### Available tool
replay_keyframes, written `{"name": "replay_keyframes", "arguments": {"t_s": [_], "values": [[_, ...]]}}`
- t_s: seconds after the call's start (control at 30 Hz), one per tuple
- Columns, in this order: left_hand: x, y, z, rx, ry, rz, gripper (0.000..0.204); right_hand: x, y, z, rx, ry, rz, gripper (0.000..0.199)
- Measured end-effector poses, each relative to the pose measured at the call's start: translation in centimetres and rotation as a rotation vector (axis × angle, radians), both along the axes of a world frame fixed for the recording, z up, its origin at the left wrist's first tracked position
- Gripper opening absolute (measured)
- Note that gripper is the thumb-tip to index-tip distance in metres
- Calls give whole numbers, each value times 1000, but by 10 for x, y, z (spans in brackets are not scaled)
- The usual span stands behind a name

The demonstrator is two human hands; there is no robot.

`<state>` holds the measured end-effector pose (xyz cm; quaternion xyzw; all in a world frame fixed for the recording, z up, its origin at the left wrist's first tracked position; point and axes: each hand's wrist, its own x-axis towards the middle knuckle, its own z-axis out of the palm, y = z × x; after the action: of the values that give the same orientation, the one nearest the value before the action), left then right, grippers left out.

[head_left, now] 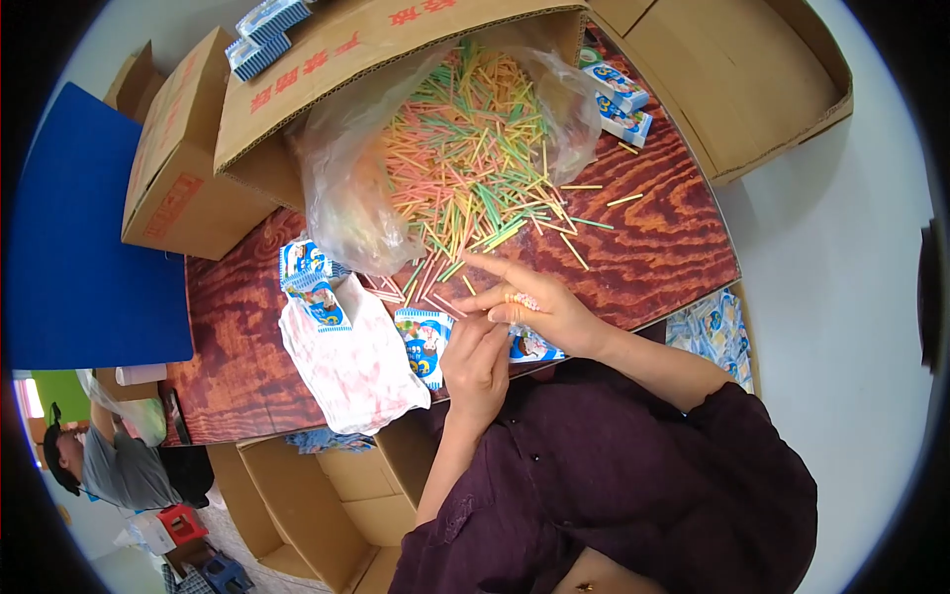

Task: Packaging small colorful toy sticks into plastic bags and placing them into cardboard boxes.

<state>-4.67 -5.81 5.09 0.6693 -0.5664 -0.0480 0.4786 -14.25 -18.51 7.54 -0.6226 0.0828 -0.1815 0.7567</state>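
My right hand (556, 315) is in front of my chest at the table's near edge, its index finger stretched toward the sticks. A bundle of thin pastel sticks (525, 300) shows end-on between its thumb and fingers. Close against it, my left hand (476, 368) has its fingers pinched together; what they hold is hidden. A large heap of pink, yellow and green sticks (465, 148) spills from a clear plastic bag (351, 188) just beyond my hands. Beneath my hands lie a blue-and-white packet (424, 348) and another packet (534, 346), partly covered.
The bag lies in a tipped cardboard box (376, 49) on the wood-patterned table (653, 238). A stained white cloth (351, 371) and small packets (317, 297) lie left. Open cartons stand right (752, 79) and below (327, 495). Another person (124, 470) is at far left.
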Motion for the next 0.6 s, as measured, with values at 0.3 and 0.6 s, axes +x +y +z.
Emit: {"name": "replay_keyframes", "arguments": {"t_s": [0.3, 0.6], "values": [[8, -15, -13, 40, 23, 87, 15, 6, -16, -18, 185, 4, -301, 53], [30, -24, -6, -8, 75, 98, 14, -2, -73, -25, 751, -273, -184, 36]]}}
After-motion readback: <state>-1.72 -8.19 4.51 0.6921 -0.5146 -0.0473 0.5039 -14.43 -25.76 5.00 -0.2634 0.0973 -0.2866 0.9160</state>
